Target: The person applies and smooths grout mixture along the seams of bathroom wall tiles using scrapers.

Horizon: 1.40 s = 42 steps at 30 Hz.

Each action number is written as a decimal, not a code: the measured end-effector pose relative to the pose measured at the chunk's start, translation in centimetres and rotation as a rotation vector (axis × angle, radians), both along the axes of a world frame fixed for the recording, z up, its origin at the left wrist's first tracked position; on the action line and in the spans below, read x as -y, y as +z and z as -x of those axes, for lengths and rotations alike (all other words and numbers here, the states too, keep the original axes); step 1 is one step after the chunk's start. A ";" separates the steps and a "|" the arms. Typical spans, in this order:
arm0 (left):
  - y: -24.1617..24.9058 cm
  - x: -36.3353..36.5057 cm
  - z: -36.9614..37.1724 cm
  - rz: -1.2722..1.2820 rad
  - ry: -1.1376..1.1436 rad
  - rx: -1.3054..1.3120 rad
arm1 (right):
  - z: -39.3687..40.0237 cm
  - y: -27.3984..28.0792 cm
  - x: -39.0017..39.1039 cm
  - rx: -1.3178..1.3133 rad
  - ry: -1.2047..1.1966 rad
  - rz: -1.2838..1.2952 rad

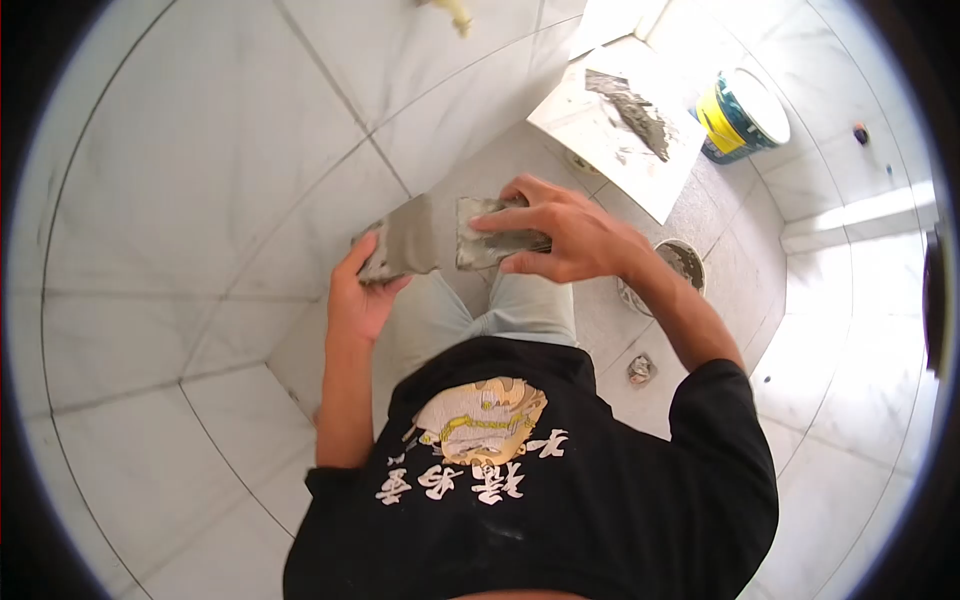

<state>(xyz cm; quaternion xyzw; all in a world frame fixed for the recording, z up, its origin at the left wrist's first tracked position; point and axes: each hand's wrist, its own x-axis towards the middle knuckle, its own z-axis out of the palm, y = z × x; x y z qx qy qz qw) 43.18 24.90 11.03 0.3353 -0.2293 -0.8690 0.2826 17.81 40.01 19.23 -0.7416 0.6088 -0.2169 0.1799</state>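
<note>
My left hand (357,297) is closed on the edge of a mortar-coated tile piece (410,235), its thumb along the near side. Grey mortar covers the upper face of that piece and looks fairly smooth. Just to the right, my right hand (575,238) grips a flat rectangular scraper (467,240) smeared with mortar, fingers spread over its top. Its handle, if it has one, is hidden under the hand. A narrow gap separates the scraper from the tile piece. Both are held above my knees, over the light trousers (520,305).
A white board (570,115) with a streak of mortar (635,115) lies ahead on the right. Beside it stands a blue-green bucket (735,120). A smaller mortar bucket (690,262) sits under my right forearm, near a crumpled lump (641,369). Marbled tile walls (200,150) close in on both sides.
</note>
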 end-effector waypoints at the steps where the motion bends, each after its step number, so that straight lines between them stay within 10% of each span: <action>1: -0.9 0.9 -0.2 0.023 -0.038 -0.006 | 1.5 -2.1 -0.1 0.273 -0.056 -0.069; 3: -3.8 2.5 -0.7 -0.159 0.032 -0.135 | 4.0 -6.9 0.7 0.547 -0.125 -0.101; 5: -8.6 3.5 -0.7 -0.284 -0.059 -0.208 | 6.2 -11.9 1.8 1.714 -0.314 -0.076; 7: -14.0 3.9 -0.4 -0.362 -0.113 -0.175 | 9.3 -13.8 4.1 1.808 -0.324 0.068; 11: -21.1 4.1 0.4 -0.473 -0.111 -0.068 | 19.9 -16.9 10.6 1.630 -0.699 0.577; 20: -22.3 6.6 2.6 -0.453 -0.032 0.090 | 38.4 -21.2 20.5 0.568 -0.912 0.799; 28: -22.1 7.6 3.9 -0.524 -0.065 0.035 | 37.2 -25.1 20.1 0.215 -0.960 0.448; 32: -22.3 7.7 3.9 -0.551 -0.049 0.047 | 39.9 -18.7 20.8 1.136 -1.055 0.525; 39: -23.5 7.5 2.8 -0.530 -0.109 -0.032 | 33.1 -21.8 18.9 0.675 -0.768 0.081; 42: -22.8 7.1 2.5 -0.527 -0.109 -0.049 | 33.4 -22.9 18.8 0.729 -0.855 0.400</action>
